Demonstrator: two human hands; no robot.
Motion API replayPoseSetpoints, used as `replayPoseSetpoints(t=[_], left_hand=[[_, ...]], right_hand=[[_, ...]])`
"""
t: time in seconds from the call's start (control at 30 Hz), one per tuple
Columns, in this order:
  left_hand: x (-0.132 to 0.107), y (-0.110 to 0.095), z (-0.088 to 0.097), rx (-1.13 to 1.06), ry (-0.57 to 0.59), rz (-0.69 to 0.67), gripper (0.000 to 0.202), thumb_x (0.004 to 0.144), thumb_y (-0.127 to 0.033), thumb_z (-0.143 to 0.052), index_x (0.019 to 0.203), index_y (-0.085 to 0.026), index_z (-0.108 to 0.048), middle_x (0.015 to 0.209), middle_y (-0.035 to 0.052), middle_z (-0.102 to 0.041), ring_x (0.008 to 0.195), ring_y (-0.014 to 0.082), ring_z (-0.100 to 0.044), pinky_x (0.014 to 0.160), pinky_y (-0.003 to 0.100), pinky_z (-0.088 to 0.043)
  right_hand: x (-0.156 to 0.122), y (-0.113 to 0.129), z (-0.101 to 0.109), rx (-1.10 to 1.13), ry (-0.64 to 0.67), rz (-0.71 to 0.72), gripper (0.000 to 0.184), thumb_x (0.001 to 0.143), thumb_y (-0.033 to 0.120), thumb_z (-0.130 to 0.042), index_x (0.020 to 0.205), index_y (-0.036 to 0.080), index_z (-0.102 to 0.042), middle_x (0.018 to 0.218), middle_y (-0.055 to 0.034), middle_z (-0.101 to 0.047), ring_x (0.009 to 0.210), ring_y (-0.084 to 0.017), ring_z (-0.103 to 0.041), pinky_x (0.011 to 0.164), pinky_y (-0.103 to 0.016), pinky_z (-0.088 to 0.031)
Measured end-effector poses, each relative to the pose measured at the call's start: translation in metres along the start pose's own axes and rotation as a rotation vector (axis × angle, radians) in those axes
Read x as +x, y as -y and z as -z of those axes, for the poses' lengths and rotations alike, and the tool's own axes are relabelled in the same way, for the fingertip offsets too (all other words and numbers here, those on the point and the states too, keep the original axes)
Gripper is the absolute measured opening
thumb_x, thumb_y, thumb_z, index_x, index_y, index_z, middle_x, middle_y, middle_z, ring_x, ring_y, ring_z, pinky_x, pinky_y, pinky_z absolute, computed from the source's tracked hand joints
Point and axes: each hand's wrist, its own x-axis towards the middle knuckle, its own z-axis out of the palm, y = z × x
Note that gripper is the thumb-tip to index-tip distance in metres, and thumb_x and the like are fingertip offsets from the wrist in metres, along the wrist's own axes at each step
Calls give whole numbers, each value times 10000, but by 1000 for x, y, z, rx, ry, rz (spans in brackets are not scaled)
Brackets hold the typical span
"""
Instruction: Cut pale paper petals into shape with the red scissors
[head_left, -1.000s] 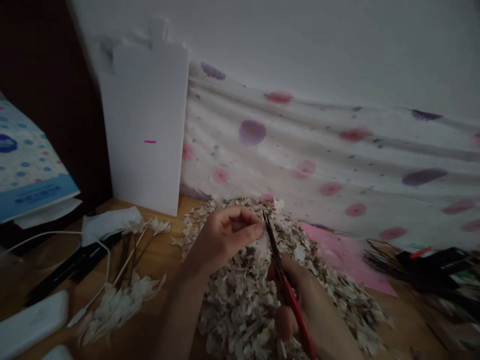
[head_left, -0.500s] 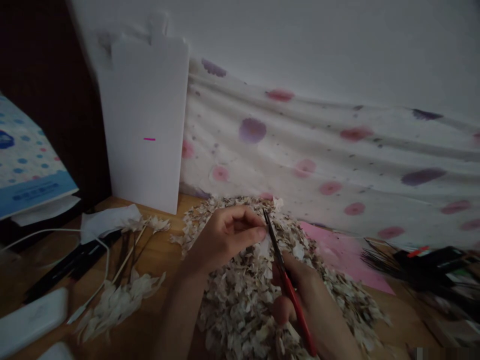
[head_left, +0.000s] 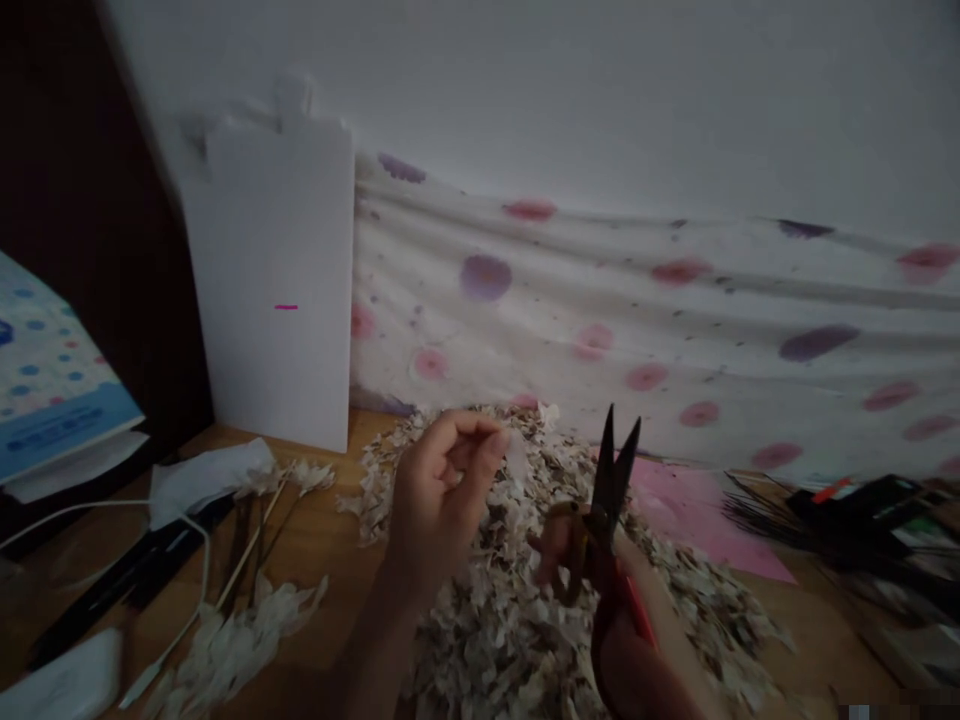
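My left hand (head_left: 442, 490) hovers over a heap of pale paper petals (head_left: 525, 600) on the wooden table (head_left: 315, 540). Its thumb and fingers pinch a small white petal piece (head_left: 516, 455). My right hand (head_left: 600, 610) grips red-handled scissors (head_left: 611, 480). The dark blades point up and stand slightly apart, to the right of the petal and clear of it.
A white foam board (head_left: 274, 290) leans on the wall beside a spotted cloth (head_left: 637, 330). Pink paper (head_left: 690, 520) lies behind the heap. Petal stems on sticks (head_left: 247, 560), white tissue (head_left: 202, 475), a cable and dark pens lie left. Dark clutter (head_left: 862, 530) fills the right.
The scissors left the petal, swung right and turned upright with blades parted. My left hand lifted the pinched petal slightly. The view shifted a little.
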Motion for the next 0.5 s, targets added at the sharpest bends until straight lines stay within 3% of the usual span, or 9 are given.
replayPoseSetpoints(t=[0.07,0.17,0.23,0.33,0.5], left_hand=[[-2,2,-5,75,-41,-114,39,939,-237,-631,916,-207,-642,822,-22,-690,757,69,-656,714,138,-509],[-5,3,-11,126,-74,-220,40,952,-198,-600,921,-204,-625,787,-31,-648,708,59,-627,669,125,-497],[-6,2,-13,147,-86,-254,58,958,-178,-580,921,-205,-616,776,-36,-628,695,55,-612,660,121,-491],[-9,2,-15,183,-103,-290,77,954,-151,-572,942,-215,-613,805,-35,-639,728,56,-618,690,120,-492],[-14,5,-19,205,-93,-300,119,945,-127,-577,979,-233,-617,852,-31,-669,778,65,-628,729,130,-492]], right_hand=[[-2,5,-2,26,6,19,538,823,720,-440,1047,266,-622,870,-82,-660,765,-263,-633,643,-328,-510],[-2,16,-6,53,48,13,505,849,696,-449,1050,269,-625,805,-70,-654,723,-249,-630,606,-306,-494],[0,21,-10,65,12,32,629,839,798,-381,1010,243,-622,762,-66,-642,679,-236,-614,582,-300,-480],[5,21,-17,85,-37,56,838,714,966,-290,943,225,-608,675,-48,-614,586,-220,-575,505,-293,-427],[11,24,-20,139,92,23,864,662,1008,-296,912,236,-593,624,-24,-608,539,-203,-546,472,-285,-390]])
